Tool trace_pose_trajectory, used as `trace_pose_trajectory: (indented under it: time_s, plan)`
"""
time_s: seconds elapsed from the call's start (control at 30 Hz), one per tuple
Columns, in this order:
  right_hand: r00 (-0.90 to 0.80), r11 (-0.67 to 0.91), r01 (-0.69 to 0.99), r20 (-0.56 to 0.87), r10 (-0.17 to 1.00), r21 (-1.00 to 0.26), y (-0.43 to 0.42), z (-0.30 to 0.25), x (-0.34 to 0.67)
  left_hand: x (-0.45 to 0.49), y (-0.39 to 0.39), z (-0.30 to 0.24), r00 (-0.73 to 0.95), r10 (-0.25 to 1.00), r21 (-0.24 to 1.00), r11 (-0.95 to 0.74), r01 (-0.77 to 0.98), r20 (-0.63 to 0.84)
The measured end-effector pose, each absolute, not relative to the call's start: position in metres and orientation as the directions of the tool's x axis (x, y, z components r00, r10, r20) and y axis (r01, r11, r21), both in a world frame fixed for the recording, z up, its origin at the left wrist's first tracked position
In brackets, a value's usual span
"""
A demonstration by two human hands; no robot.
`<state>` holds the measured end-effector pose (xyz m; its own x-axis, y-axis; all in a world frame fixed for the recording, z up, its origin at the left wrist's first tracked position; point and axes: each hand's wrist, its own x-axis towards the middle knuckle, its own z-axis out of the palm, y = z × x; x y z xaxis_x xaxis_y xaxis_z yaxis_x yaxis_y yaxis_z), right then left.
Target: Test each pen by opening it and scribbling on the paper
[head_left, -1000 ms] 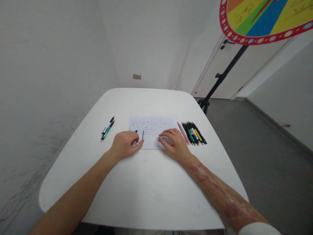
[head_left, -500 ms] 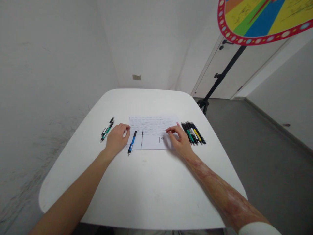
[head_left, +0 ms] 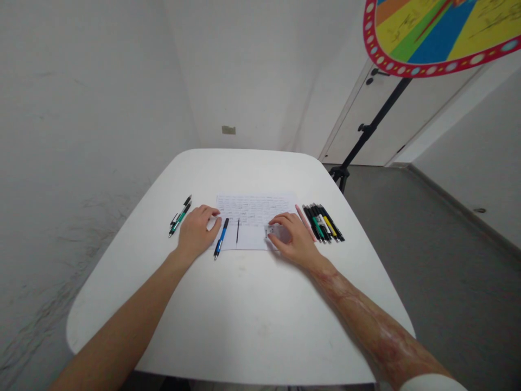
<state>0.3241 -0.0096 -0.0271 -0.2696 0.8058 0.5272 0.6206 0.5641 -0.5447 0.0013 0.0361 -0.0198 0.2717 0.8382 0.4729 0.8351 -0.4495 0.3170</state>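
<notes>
1. The left hand (head_left: 197, 232) is resting on the counter (head_left: 244, 331) at the left edge of a handwritten sheet of paper (head_left: 254, 209). Its fingers are curling inward over a small white object (head_left: 212, 224), but I cannot tell whether they are gripping it.
2. The right hand (head_left: 293, 240) is resting on the sheet's lower right corner, partly closed over a small pale item (head_left: 277, 232). The item is too small to identify, and I cannot tell whether the hand is gripping it.
3. A blue ballpoint pen (head_left: 221, 238) is lying across the sheet's lower left edge, just beside the left hand.
4. A thin black stroke (head_left: 237, 230) is showing on the sheet between the hands; I cannot tell whether it is a slim pen or a drawn line.
5. A pink pen (head_left: 305, 221) is lying just beside the right hand, next to a tight row of black pens (head_left: 323, 222).
6. Two pens (head_left: 180, 216) are lying apart on the counter, left of the left hand.
7. A painted prize wheel (head_left: 431, 32) is standing beyond the counter on a black tripod stand (head_left: 372, 127).
</notes>
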Motion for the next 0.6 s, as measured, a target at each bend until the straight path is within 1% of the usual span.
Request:
trace_pose_trajectory:
  time_s: [0.1,0.2,0.27,0.37,0.43,0.6]
  plan:
    - [-0.365,0.591,0.648,0.484,0.795,-0.481,-0.011,-0.023,0.320,0.008,0.030,-0.010,0.335,0.809,0.262,-0.499,0.826,0.484]
    - [-0.389,0.593,0.663,0.467,0.794,-0.457,-0.011,-0.023,0.318,0.018,0.023,0.000,0.428,0.791,0.196,-0.548,0.813,0.438]
    - [-0.386,0.592,0.665,0.469,0.794,-0.455,-0.010,-0.024,0.318,0.028,0.020,0.006,0.485,0.793,0.156,-0.567,0.808,0.369]
    - [-0.386,0.595,0.658,0.471,0.793,-0.462,-0.008,-0.028,0.319,0.043,0.020,0.012,0.541,0.813,0.079,-0.567,0.820,0.214]
    - [-0.385,0.595,0.651,0.471,0.794,-0.471,-0.007,-0.030,0.321,0.052,0.022,0.016,0.541,0.832,0.033,-0.548,0.836,0.119]
    - [-0.415,0.640,0.597,0.496,0.763,-0.484,-0.008,-0.026,0.321,0.068,0.030,0.031,0.481,0.875,-0.046,-0.484,0.874,-0.058]
